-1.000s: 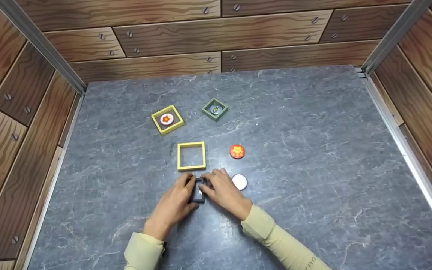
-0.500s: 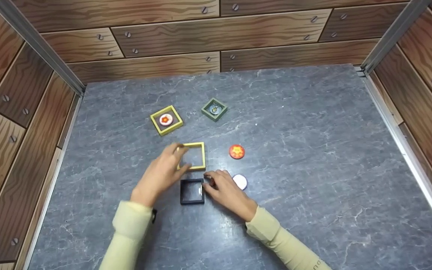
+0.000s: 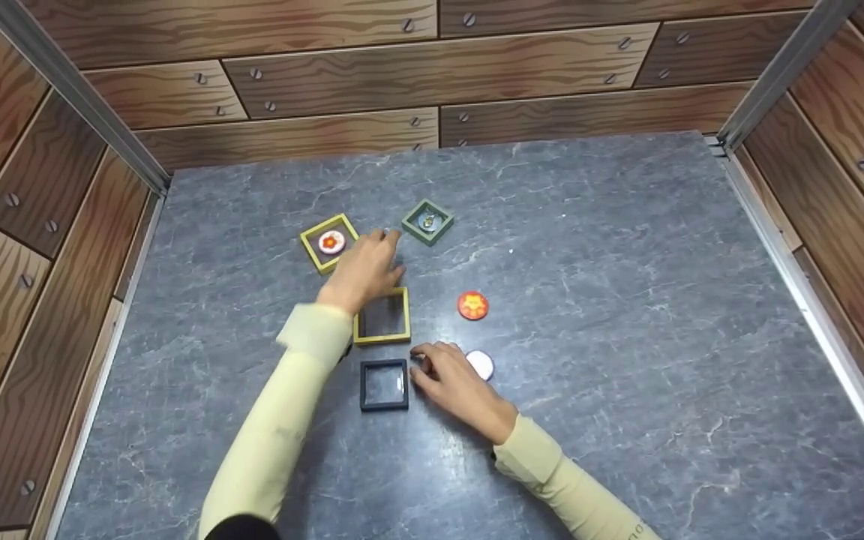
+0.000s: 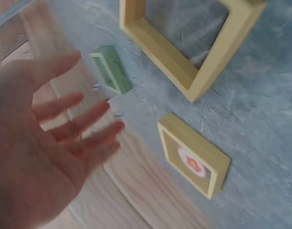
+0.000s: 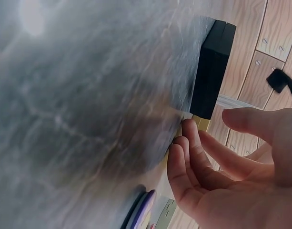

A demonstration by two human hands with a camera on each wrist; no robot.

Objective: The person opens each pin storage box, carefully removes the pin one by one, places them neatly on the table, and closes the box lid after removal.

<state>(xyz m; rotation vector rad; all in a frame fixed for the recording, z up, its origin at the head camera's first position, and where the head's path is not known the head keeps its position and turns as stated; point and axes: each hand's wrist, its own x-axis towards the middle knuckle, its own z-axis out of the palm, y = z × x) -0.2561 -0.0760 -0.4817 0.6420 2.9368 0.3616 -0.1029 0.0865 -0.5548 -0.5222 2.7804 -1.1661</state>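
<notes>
My left hand (image 3: 364,270) reaches over the gap between two yellow square frames, fingers spread and holding nothing. The farther yellow frame (image 3: 310,253), partly covered by this hand, has a white disc (image 3: 331,241) with a red flower inside it. The nearer yellow frame (image 3: 406,319) surrounds bare tabletop. A green square frame (image 3: 443,231) lies just beyond the left fingertips. Beside the black square frame (image 3: 385,407), my right hand (image 3: 462,390) rests with loosely bent fingers and nothing in them. The right wrist view shows the black frame (image 5: 215,67) close to the thumb.
A red disc (image 3: 473,306) with a yellow flower lies right of the nearer yellow frame. A white disc (image 3: 481,364) sits against the back of the right hand. Wood-patterned walls (image 3: 537,60) enclose the grey marbled table (image 3: 627,300) at the back and sides.
My left hand let go of the black frame and moved forward, past the nearer yellow frame. The right hand has drawn slightly off the black frame and stayed beside it.
</notes>
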